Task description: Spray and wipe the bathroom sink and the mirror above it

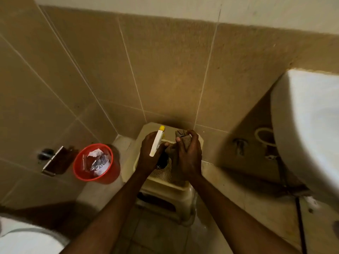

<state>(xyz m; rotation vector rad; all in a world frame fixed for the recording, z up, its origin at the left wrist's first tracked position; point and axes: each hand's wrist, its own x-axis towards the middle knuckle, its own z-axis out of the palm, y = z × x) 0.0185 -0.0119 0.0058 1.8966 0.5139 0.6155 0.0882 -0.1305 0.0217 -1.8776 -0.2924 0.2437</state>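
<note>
My left hand (149, 153) grips a spray bottle (157, 142) with a white head and a yellow nozzle tip; its dark body is mostly hidden under my fingers. My right hand (189, 153) grips a bunched brown cloth (180, 136), right beside the bottle. Both hands hover over a cream plastic stool (165, 182) on the floor. The white sink (308, 125) juts in at the right edge, well above and right of my hands. No mirror is in view.
A red bin (80, 165) with paper and foil scraps stands on the floor left of the stool. A metal paper holder (52, 160) is fixed to the left tiled wall. A white toilet (27, 235) fills the bottom left corner. Pipes (266, 143) run under the sink.
</note>
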